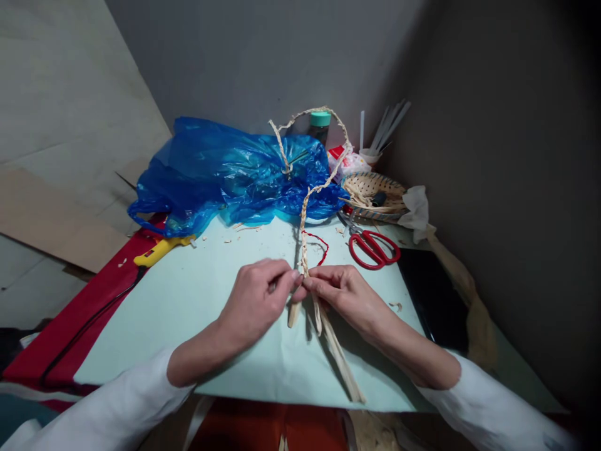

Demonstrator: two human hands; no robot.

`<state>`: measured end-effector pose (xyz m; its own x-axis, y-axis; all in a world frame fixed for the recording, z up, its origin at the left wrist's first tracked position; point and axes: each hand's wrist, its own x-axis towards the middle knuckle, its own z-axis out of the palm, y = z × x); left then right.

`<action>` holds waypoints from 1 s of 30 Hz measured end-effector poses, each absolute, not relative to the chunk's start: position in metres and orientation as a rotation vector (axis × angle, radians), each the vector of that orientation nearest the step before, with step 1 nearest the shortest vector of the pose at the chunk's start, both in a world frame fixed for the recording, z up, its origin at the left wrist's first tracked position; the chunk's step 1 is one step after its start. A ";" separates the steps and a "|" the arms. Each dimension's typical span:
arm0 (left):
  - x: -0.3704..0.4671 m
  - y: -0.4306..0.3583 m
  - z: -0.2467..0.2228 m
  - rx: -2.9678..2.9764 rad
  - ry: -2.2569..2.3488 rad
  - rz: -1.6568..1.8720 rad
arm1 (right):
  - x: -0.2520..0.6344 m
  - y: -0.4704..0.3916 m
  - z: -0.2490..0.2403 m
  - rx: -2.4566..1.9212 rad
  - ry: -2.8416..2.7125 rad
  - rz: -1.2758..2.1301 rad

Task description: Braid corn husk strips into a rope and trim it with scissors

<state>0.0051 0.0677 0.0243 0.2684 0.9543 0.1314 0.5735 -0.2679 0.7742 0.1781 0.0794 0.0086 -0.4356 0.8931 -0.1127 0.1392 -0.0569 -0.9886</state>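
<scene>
A pale braided cord of dried plant fibre (304, 213) runs from the blue bag toward me, curving past the right side of the bag. At its near end my left hand (263, 291) pinches the braid with thumb and fingers closed. Right beside it, my right hand (340, 288) grips the same end, fingertips almost touching the left ones. Loose flat strands (340, 357) hang below the fingers, the longest reaching toward the table's front edge. A thin red string (323, 247) loops out beside the braid just above my hands.
A blue plastic bag (225, 169) lies at the back. Red-handled scissors (373, 249), a black flat object (434, 300) and a woven basket (394, 213) holding fibre strips are on the right. A yellow corded tool (162, 250) lies left. Behind stands a jar with a green lid (320, 119).
</scene>
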 end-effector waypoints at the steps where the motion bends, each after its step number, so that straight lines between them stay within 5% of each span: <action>1: 0.005 0.071 0.025 1.825 1.343 0.854 | 0.178 0.079 0.009 -1.115 -1.611 1.536; 8: 0.010 0.079 0.012 1.113 0.793 0.676 | 0.178 0.080 0.009 -0.956 -1.674 1.560; 23: 0.007 0.077 0.010 1.340 1.034 0.701 | 0.184 0.071 0.023 -1.423 -2.413 0.610; 30: 0.010 0.073 0.007 1.388 1.181 0.721 | 0.187 0.069 0.027 -1.384 -2.359 0.693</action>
<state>0.0097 0.0728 0.0066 0.3125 0.9290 -0.1983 0.2488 0.1214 0.9609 0.1871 0.0691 0.0266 -0.4805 0.8765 0.0284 0.7221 0.4138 -0.5544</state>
